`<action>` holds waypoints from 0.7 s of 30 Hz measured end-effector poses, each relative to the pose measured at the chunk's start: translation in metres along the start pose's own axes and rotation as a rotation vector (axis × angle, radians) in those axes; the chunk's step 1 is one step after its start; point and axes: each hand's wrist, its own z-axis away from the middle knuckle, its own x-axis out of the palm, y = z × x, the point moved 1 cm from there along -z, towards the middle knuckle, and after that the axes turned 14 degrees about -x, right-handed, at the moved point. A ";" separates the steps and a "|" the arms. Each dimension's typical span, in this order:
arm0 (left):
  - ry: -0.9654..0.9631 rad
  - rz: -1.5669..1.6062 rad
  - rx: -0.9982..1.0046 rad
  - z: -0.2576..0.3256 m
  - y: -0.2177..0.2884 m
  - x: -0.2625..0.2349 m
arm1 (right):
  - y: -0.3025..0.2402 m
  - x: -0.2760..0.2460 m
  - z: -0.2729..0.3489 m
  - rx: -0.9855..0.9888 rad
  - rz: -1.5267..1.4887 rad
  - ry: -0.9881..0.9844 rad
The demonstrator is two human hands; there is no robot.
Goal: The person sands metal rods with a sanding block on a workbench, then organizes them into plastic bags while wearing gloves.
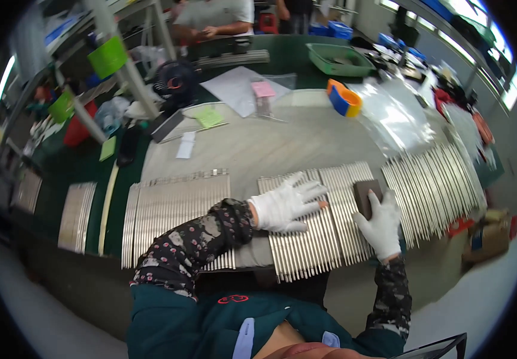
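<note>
My left hand (287, 204), in a white glove, lies flat with its fingers spread over the middle group of thin silvery metal strips (309, 251). The strips lie side by side, their ends pointing toward me. A dark brown rectangular block (363, 200), which looks like a sanding block, rests on the right part of this group. My right hand (383, 226), also gloved, grips the block from its right side, thumb at the near left and fingers along the other edge. Another row of strips (177, 197) lies to the left, partly under my left forearm, and a fanned row (432, 197) lies to the right.
Smaller strip bundles (77, 215) lie at the far left. Beyond the strips are a blue-and-orange tape roll (344, 99), clear plastic bags (393, 113), white paper (237, 87), a green tray (339, 60) and a small fan (174, 81). A person (216, 21) sits across the table.
</note>
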 end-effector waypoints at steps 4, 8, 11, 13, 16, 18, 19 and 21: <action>0.104 0.009 0.014 -0.017 0.011 0.000 | 0.063 0.010 0.017 0.086 -0.086 0.047; 0.140 -0.115 -0.257 0.022 -0.009 -0.005 | 0.125 0.062 -0.002 0.045 -0.021 0.004; 0.131 -0.237 -0.577 0.073 -0.023 -0.025 | 0.103 0.031 -0.018 -0.402 0.223 0.273; 0.085 -0.269 -0.800 0.128 -0.024 -0.041 | 0.104 0.042 -0.010 -0.318 0.225 0.315; 0.009 -0.335 -1.076 0.203 -0.026 -0.054 | 0.100 0.044 -0.001 0.031 -0.067 -0.007; 0.106 -0.307 -1.177 0.238 -0.031 -0.050 | 0.101 0.036 -0.003 -0.007 -0.105 -0.010; 0.117 -0.308 -1.238 0.249 -0.033 -0.052 | 0.101 0.033 -0.002 -0.004 -0.083 -0.009; 0.240 -0.220 -1.288 0.280 -0.042 -0.041 | 0.101 0.023 0.000 0.010 -0.089 -0.017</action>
